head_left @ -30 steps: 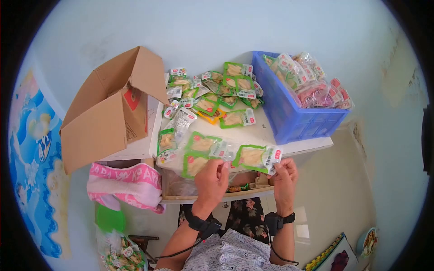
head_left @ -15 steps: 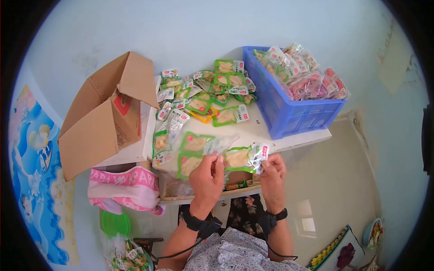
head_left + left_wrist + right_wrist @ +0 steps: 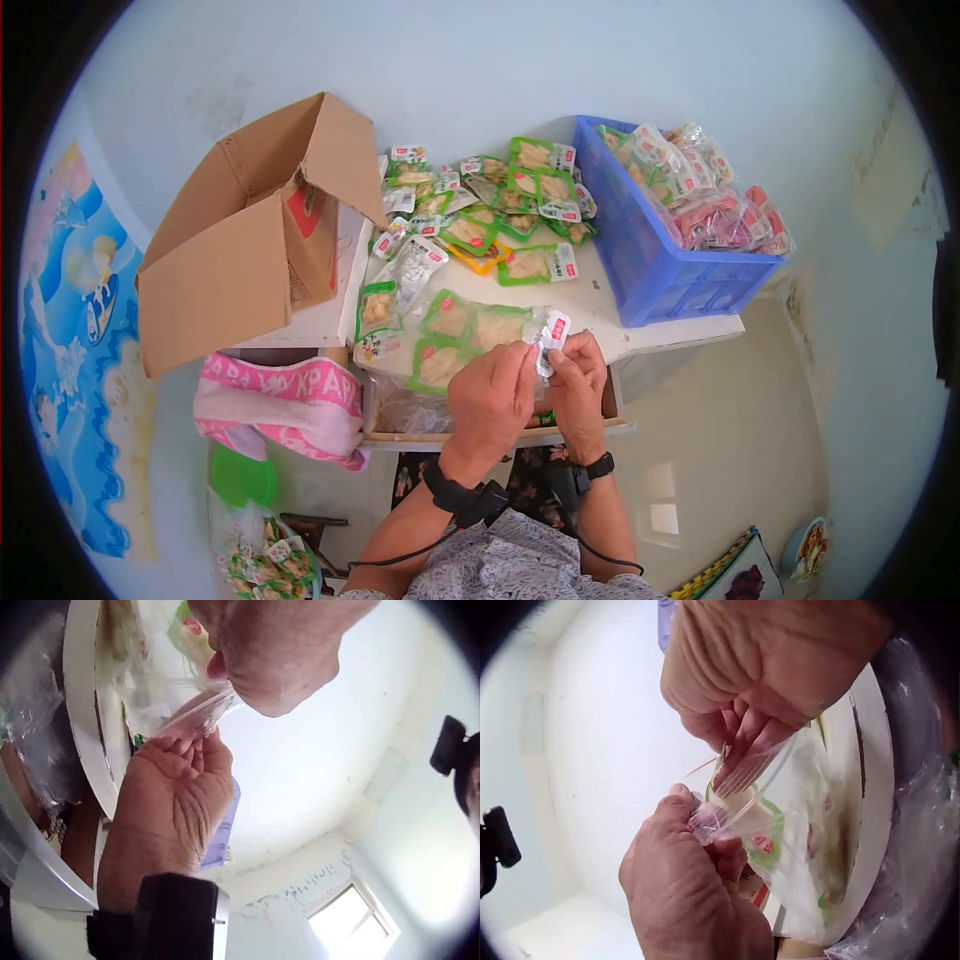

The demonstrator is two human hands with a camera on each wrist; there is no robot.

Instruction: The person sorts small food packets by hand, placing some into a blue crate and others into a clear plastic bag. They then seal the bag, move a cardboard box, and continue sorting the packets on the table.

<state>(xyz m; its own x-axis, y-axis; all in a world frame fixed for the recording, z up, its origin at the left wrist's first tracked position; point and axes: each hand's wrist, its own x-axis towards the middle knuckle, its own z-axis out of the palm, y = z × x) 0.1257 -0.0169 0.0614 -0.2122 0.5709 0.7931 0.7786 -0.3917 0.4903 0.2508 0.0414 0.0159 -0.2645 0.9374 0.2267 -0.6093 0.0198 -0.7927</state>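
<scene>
The left hand (image 3: 490,400) pinches the edge of a clear plastic bag (image 3: 410,365) that holds several green-edged food packets. Close beside it, the right hand (image 3: 580,392) has its fingers on a white-ended packet (image 3: 552,330), most of which lies inside the bag near its mouth. In the right wrist view, the left hand (image 3: 694,881) grips bunched clear film (image 3: 761,776), and the fingers of the right hand (image 3: 761,667) reach in at the bag's opening. The left wrist view shows both hands, left (image 3: 277,645) and right (image 3: 169,802), meeting at the film.
Loose packets (image 3: 470,232) are piled at the back of the white table (image 3: 590,290). A cardboard box (image 3: 215,270) stands left, a blue crate (image 3: 690,285) of packets right. Below are an open drawer (image 3: 615,400) with plastic and a pink-white towel (image 3: 280,400).
The right hand has moved left toward the left hand, and the packet that was outside the bag is now mostly inside it. The view has shifted slightly.
</scene>
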